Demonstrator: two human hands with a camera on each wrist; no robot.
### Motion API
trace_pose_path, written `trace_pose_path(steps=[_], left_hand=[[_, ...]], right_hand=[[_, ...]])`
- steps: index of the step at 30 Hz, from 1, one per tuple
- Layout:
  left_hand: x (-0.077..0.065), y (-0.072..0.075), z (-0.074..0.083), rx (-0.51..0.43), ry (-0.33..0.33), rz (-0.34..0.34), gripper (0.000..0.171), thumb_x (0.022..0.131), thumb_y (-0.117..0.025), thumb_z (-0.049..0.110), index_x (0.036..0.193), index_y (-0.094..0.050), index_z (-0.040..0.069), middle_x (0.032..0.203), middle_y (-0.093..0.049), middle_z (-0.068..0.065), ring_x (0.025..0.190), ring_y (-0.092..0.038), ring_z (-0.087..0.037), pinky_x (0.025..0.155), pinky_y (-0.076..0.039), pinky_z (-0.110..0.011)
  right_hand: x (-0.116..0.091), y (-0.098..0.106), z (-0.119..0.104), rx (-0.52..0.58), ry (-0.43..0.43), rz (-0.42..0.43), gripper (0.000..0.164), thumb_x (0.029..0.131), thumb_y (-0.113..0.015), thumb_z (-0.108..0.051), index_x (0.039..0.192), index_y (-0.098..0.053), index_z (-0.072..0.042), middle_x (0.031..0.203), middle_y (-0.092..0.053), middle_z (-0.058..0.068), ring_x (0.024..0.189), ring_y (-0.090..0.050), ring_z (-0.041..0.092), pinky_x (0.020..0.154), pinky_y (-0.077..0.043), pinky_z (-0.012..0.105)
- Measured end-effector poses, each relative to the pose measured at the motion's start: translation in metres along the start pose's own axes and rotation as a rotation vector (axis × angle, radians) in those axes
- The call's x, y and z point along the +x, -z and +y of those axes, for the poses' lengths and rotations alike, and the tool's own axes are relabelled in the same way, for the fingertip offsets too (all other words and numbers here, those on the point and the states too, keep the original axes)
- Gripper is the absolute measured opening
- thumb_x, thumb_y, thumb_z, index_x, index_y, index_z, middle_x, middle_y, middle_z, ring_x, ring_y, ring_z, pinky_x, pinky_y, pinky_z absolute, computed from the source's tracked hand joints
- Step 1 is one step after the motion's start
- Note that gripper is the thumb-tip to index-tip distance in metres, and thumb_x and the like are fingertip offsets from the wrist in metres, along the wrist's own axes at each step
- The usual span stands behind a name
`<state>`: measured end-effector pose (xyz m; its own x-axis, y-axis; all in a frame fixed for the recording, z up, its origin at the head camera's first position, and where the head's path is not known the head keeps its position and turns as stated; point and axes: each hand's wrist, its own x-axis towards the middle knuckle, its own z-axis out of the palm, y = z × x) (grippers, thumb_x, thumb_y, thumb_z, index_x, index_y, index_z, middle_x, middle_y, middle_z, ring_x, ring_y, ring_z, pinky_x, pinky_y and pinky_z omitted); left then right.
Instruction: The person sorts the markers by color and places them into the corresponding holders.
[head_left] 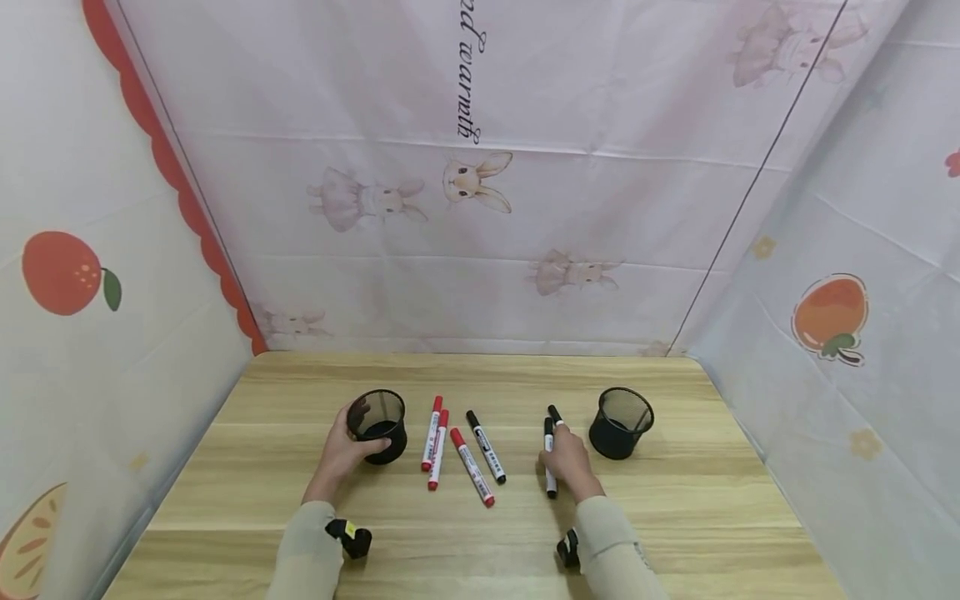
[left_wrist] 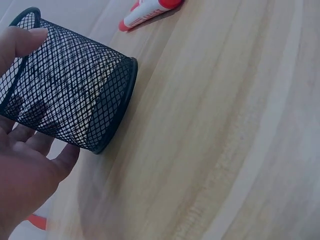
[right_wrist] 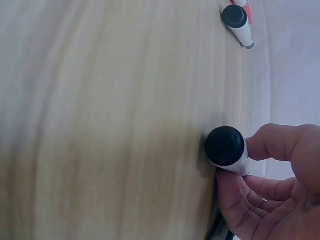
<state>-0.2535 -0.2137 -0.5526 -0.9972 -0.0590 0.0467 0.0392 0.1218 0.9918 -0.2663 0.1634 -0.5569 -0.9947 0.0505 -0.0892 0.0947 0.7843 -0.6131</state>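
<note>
The black-capped marker (right_wrist: 229, 150) lay along the worktop (head_left: 480, 550), or barely off it; I couldn't tell which. The right hand (head_left: 568, 458) pinched its smooth, white barrel between thumb and fingers, the gap no wider than the pen. A second black marker (head_left: 555, 413) poked out beyond that hand, partly hidden, so to my eye the grip needed to stay narrow, thumb squarely opposite the fingers, lest the round barrel roll or its neighbour get nudged.

The left hand (head_left: 343, 452) curved round the left mesh cup (left_wrist: 75, 85), thumb on one side, fingers behind. Light pressure seemed wise on thin, springy-looking wire. Between the hands lay three red markers (head_left: 472, 468) and another black one (head_left: 486, 447), glossy cylinders all. The right mesh cup (head_left: 613, 442) stood upright beside the right hand, on pale, streaky wood grain.
</note>
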Motion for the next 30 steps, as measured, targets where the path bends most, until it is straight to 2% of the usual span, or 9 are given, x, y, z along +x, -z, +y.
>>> trace_pose_path(steps=[2, 8, 18, 24, 30], left_hand=[[0.003, 0.001, -0.01, 0.014, -0.013, 0.001, 0.092, 0.066, -0.08, -0.002, 0.141, -0.027, 0.001, 0.142, -0.032, -0.021, 0.132, -0.026, -0.032, 0.107, -0.019, -0.045], [0.005, 0.004, -0.015, 0.016, -0.026, -0.013, 0.091, 0.065, -0.082, 0.0, 0.138, -0.028, 0.0, 0.139, -0.034, -0.023, 0.129, -0.029, -0.034, 0.106, -0.02, -0.044], [0.01, 0.007, -0.011, 0.085, -0.023, -0.063, 0.096, 0.064, -0.083, 0.005, 0.139, -0.024, 0.002, 0.139, -0.032, -0.023, 0.127, -0.03, -0.039, 0.103, -0.025, -0.05], [0.011, 0.009, -0.012, 0.082, -0.018, -0.133, 0.093, 0.067, -0.081, 0.004, 0.142, -0.025, 0.002, 0.139, -0.03, -0.025, 0.128, -0.027, -0.042, 0.102, -0.024, -0.053], [0.01, 0.014, -0.01, 0.084, -0.014, -0.17, 0.092, 0.068, -0.08, 0.001, 0.142, -0.026, 0.003, 0.138, -0.029, -0.027, 0.128, -0.026, -0.044, 0.102, -0.024, -0.054]], right_hand=[[0.0, 0.0, 0.0, 0.004, -0.01, -0.011, 0.033, 0.073, -0.066, -0.003, 0.1, -0.049, 0.006, 0.078, -0.053, 0.014, 0.064, -0.052, 0.025, 0.053, -0.045, 0.033], [-0.002, -0.001, -0.001, 0.002, -0.013, -0.019, 0.034, 0.074, -0.065, -0.003, 0.102, -0.049, 0.007, 0.078, -0.053, 0.013, 0.063, -0.052, 0.024, 0.052, -0.044, 0.032], [-0.002, 0.0, -0.001, 0.014, -0.002, 0.017, 0.04, 0.074, -0.066, -0.004, 0.108, -0.05, 0.008, 0.084, -0.056, 0.015, 0.068, -0.053, 0.024, 0.056, -0.045, 0.033], [-0.009, 0.003, -0.004, 0.061, 0.016, 0.039, 0.052, 0.076, -0.064, -0.006, 0.123, -0.047, 0.01, 0.097, -0.059, 0.021, 0.07, -0.053, 0.023, 0.057, -0.045, 0.032], [-0.012, 0.009, -0.011, 0.076, 0.014, 0.037, 0.054, 0.077, -0.063, -0.007, 0.125, -0.045, 0.01, 0.097, -0.058, 0.022, 0.069, -0.053, 0.023, 0.057, -0.045, 0.032]])
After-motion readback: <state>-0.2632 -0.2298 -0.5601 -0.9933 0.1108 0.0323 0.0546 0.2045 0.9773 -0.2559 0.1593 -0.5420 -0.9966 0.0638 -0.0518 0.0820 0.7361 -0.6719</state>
